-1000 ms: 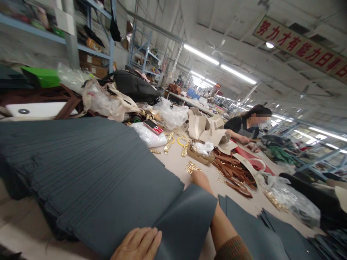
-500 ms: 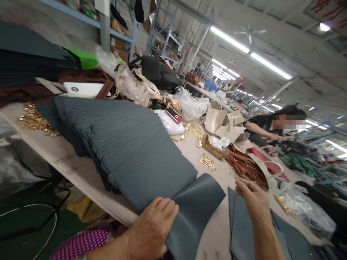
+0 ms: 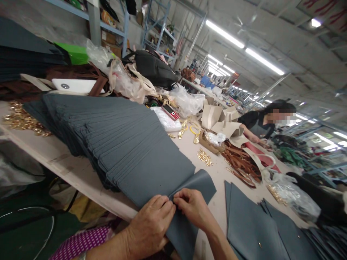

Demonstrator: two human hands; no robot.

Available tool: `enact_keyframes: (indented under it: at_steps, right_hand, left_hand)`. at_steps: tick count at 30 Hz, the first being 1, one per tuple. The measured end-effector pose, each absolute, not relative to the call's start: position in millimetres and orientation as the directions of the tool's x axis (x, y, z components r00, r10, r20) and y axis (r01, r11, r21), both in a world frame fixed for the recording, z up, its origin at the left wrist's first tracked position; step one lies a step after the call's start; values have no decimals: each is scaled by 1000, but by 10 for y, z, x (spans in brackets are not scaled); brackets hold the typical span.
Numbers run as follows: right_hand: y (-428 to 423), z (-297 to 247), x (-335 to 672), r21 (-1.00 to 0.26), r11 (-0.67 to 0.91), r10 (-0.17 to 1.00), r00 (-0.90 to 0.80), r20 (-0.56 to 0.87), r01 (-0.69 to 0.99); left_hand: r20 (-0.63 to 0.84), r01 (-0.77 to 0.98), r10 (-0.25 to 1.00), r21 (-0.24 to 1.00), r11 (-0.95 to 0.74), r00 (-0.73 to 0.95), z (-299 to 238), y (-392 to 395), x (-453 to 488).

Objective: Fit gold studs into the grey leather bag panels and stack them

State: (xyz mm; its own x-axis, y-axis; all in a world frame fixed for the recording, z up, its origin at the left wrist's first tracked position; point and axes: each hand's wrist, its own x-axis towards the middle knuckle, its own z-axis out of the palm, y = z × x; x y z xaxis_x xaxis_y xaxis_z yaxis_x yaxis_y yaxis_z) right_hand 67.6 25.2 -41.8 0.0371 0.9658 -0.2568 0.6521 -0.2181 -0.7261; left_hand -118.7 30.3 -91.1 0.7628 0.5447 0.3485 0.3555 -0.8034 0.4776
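Note:
My left hand (image 3: 151, 225) is closed on a bent dark grey leather panel (image 3: 204, 181) at the near table edge. My right hand (image 3: 194, 207) meets it there, thumb and finger pinched at the panel's fold. Whatever sits between those fingertips is hidden. Beside the left hand a fanned stack of dark grey panels (image 3: 135, 144) spreads across the table. To the right lie more grey panels (image 3: 251, 224), one with a small gold-coloured fitting (image 3: 260, 244) on it.
Small gold fittings (image 3: 204, 157) lie in a pile beyond my hands, with more gold hardware (image 3: 23, 117) at the far left. Brown straps (image 3: 241, 162), a red phone (image 3: 170, 112) and plastic bags (image 3: 187, 101) stand further back. A person (image 3: 257, 122) works across the table.
My right hand has come left from above the right-hand panels to the fold beside my left hand. The left hand keeps its grip, and the panel's raised part has shifted slightly left.

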Motion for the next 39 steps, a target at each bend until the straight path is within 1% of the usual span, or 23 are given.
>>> enact_keyframes:
  at_steps: [4, 8, 11, 13, 17, 23, 26, 30, 33, 36, 39]
  right_hand:
    - [288, -375, 649, -695, -218, 962, 31, -271, 685]
    - [343, -354, 665, -665, -211, 955, 5, -297, 716]
    - [359, -353, 694, -681, -188, 960, -15, -281, 708]
    - [358, -371, 713, -698, -184, 962, -20, -274, 692]
    - [369, -418, 744, -721, -243, 945, -9, -326, 649]
    - [451, -344, 689, -724, -365, 895, 6, -447, 585]
    - [501, -280, 628, -686, -421, 865, 34, -501, 594]
    - [571, -265, 594, -603, -487, 823, 99, -560, 632]
    - [629, -307, 621, -554, -514, 788, 107, -606, 655]
    - [667, -340, 645, -524, -502, 791, 119, -601, 689]
    - [645, -333, 630, -525, -471, 831, 156, -535, 709]
  left_hand:
    - [380, 373, 561, 463, -804, 736, -944, 298, -1192]
    - [447, 377, 555, 428, -821, 702, -1013, 315, -1182]
    - [496, 383, 549, 401, -832, 673, -1045, 324, -1172]
    - [503, 386, 544, 389, -836, 671, -1055, 328, -1168]
    - [458, 384, 545, 401, -832, 702, -1080, 341, -1156]
    - [323, 390, 564, 468, -793, 760, -1091, 322, -1154]
    - [300, 409, 579, 473, -781, 758, -1063, 319, -1157]
    - [299, 397, 571, 479, -783, 764, -1035, 339, -1153]
    - [300, 386, 569, 492, -780, 766, -1012, 348, -1153]
    - [301, 392, 583, 505, -769, 755, -967, 341, -1159]
    - [316, 403, 585, 483, -777, 747, -916, 331, -1169]
